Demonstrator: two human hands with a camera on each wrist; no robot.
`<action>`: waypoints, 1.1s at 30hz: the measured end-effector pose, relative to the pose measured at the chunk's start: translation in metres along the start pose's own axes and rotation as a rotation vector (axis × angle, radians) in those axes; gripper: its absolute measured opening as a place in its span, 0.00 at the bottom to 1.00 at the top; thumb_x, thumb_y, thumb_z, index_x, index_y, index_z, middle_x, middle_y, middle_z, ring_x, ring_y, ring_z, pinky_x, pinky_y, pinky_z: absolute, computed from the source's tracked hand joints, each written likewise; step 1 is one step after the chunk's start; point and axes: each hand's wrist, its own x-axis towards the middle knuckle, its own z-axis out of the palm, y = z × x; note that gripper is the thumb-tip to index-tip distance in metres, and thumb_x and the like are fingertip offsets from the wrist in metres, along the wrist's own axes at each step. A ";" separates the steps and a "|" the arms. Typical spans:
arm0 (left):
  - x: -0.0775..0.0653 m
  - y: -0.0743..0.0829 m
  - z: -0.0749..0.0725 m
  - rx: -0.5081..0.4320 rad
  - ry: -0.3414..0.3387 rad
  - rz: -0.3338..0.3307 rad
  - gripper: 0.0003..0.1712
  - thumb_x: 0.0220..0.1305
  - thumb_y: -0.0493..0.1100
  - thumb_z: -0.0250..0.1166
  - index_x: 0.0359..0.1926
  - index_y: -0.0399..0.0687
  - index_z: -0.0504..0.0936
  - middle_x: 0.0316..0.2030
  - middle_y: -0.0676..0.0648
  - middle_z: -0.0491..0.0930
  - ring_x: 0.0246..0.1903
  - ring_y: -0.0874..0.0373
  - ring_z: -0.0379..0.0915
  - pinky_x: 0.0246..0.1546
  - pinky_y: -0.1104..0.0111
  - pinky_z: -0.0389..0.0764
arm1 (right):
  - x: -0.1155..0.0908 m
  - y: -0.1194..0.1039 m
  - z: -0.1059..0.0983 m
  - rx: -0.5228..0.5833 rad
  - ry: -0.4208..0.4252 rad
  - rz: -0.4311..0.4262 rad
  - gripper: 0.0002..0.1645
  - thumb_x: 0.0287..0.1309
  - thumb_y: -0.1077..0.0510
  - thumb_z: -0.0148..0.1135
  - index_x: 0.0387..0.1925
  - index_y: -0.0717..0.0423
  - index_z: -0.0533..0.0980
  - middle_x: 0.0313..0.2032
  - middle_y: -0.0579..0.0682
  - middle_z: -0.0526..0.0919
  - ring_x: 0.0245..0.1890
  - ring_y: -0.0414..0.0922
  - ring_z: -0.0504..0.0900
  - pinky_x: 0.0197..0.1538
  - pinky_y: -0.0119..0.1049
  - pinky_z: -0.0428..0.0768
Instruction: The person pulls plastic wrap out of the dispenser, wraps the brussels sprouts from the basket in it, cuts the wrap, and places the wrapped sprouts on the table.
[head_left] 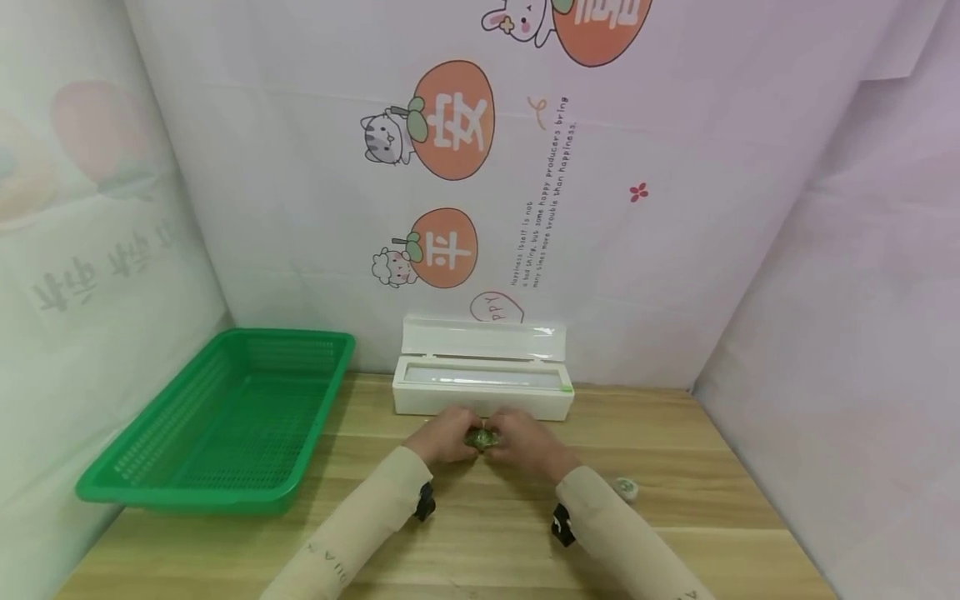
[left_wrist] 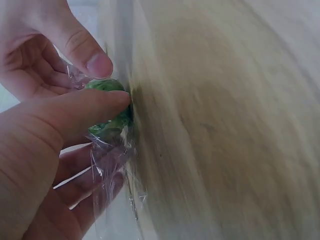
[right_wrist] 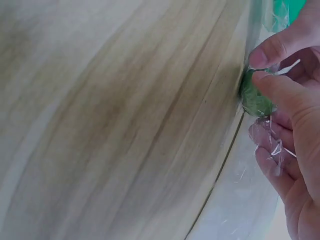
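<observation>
Both hands meet at a small green, rounded bundle [head_left: 482,438] over the wooden table, close in front of the white box. Clear plastic film [left_wrist: 107,165] wraps it, with loose crumpled ends trailing at its sides; what the green thing is cannot be made out. My left hand [head_left: 448,436] pinches it from the left, the thumb lying across its top in the left wrist view. From the right, my right hand [head_left: 522,442] holds it between thumb and fingers, and film bunches against those fingers in the right wrist view.
Behind the hands stands a long white cling film dispenser [head_left: 483,400], its clear lid [head_left: 483,340] raised. A green plastic basket [head_left: 300,454] is at the left. Near the right forearm lies a small round pale-green thing [head_left: 626,489]. Printed cloth walls [head_left: 637,275] enclose the table.
</observation>
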 end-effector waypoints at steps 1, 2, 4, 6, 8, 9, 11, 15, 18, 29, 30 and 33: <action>-0.001 0.000 -0.001 0.011 0.011 0.003 0.16 0.55 0.40 0.80 0.44 0.45 0.88 0.38 0.52 0.87 0.37 0.61 0.77 0.42 0.66 0.82 | 0.001 0.000 0.001 -0.009 -0.003 0.009 0.16 0.58 0.54 0.79 0.44 0.56 0.85 0.41 0.47 0.88 0.42 0.42 0.84 0.50 0.36 0.86; -0.002 0.000 -0.001 0.022 0.022 0.007 0.17 0.55 0.40 0.81 0.46 0.46 0.88 0.40 0.51 0.87 0.39 0.60 0.79 0.45 0.65 0.83 | 0.001 0.000 0.001 -0.012 -0.005 0.017 0.16 0.58 0.54 0.79 0.44 0.56 0.85 0.41 0.47 0.88 0.42 0.42 0.84 0.50 0.37 0.86; -0.005 0.002 -0.004 0.034 0.052 0.017 0.22 0.54 0.40 0.81 0.50 0.46 0.87 0.44 0.49 0.88 0.45 0.55 0.82 0.52 0.61 0.85 | 0.002 0.002 0.002 -0.015 -0.002 0.028 0.15 0.58 0.54 0.79 0.43 0.56 0.85 0.41 0.47 0.87 0.42 0.43 0.84 0.49 0.39 0.86; -0.006 0.005 -0.005 0.049 0.085 0.047 0.25 0.55 0.39 0.82 0.54 0.45 0.86 0.49 0.46 0.88 0.50 0.51 0.83 0.57 0.58 0.85 | 0.003 0.005 0.002 -0.010 0.007 0.032 0.15 0.57 0.55 0.79 0.43 0.56 0.85 0.41 0.48 0.87 0.43 0.44 0.84 0.50 0.41 0.86; -0.006 0.008 -0.006 0.063 0.120 0.082 0.28 0.54 0.38 0.81 0.58 0.45 0.85 0.52 0.45 0.87 0.53 0.49 0.83 0.61 0.56 0.84 | 0.004 0.008 0.002 -0.006 0.022 0.023 0.16 0.56 0.57 0.80 0.44 0.56 0.85 0.42 0.48 0.88 0.44 0.46 0.85 0.52 0.43 0.87; -0.006 0.009 -0.005 0.075 0.133 0.098 0.30 0.54 0.37 0.81 0.59 0.46 0.84 0.53 0.45 0.87 0.54 0.48 0.83 0.61 0.56 0.83 | 0.004 0.010 0.002 -0.001 0.029 0.017 0.17 0.56 0.58 0.80 0.46 0.56 0.85 0.43 0.49 0.89 0.46 0.46 0.85 0.54 0.44 0.87; -0.005 0.011 -0.004 0.100 0.151 0.118 0.31 0.54 0.36 0.81 0.60 0.47 0.84 0.54 0.45 0.87 0.55 0.48 0.83 0.62 0.56 0.83 | 0.005 0.012 0.002 0.006 0.033 0.008 0.19 0.55 0.59 0.80 0.48 0.56 0.85 0.46 0.50 0.89 0.49 0.48 0.86 0.56 0.46 0.86; 0.000 0.013 0.001 0.127 0.166 0.108 0.30 0.54 0.36 0.80 0.59 0.49 0.84 0.54 0.46 0.87 0.55 0.49 0.83 0.62 0.58 0.83 | 0.006 0.015 0.003 0.012 0.018 0.008 0.19 0.56 0.59 0.79 0.49 0.57 0.84 0.46 0.51 0.89 0.49 0.49 0.87 0.56 0.46 0.86; 0.004 0.013 0.005 0.144 0.176 0.078 0.25 0.54 0.36 0.80 0.54 0.48 0.86 0.52 0.44 0.87 0.54 0.49 0.83 0.59 0.58 0.85 | 0.006 0.016 0.002 0.021 0.002 0.030 0.15 0.57 0.59 0.79 0.44 0.56 0.84 0.41 0.49 0.88 0.44 0.47 0.86 0.51 0.45 0.87; 0.006 0.016 -0.003 0.034 0.044 0.073 0.09 0.60 0.43 0.79 0.38 0.46 0.89 0.35 0.50 0.89 0.33 0.61 0.81 0.41 0.70 0.85 | -0.001 0.014 -0.004 0.147 -0.108 -0.004 0.10 0.53 0.58 0.82 0.34 0.54 0.85 0.29 0.43 0.87 0.29 0.34 0.79 0.36 0.28 0.81; 0.004 0.017 -0.006 0.011 0.005 0.078 0.08 0.61 0.44 0.79 0.37 0.47 0.90 0.33 0.51 0.89 0.32 0.64 0.79 0.39 0.73 0.84 | -0.003 0.012 -0.006 0.173 -0.133 0.001 0.10 0.53 0.58 0.81 0.34 0.54 0.86 0.29 0.43 0.88 0.29 0.33 0.79 0.36 0.27 0.81; 0.000 0.018 -0.013 -0.035 -0.091 0.090 0.06 0.65 0.44 0.76 0.37 0.47 0.90 0.31 0.54 0.88 0.28 0.69 0.73 0.35 0.77 0.80 | -0.008 0.007 -0.010 0.200 -0.184 0.016 0.09 0.56 0.57 0.80 0.36 0.53 0.86 0.33 0.43 0.89 0.33 0.33 0.82 0.39 0.26 0.83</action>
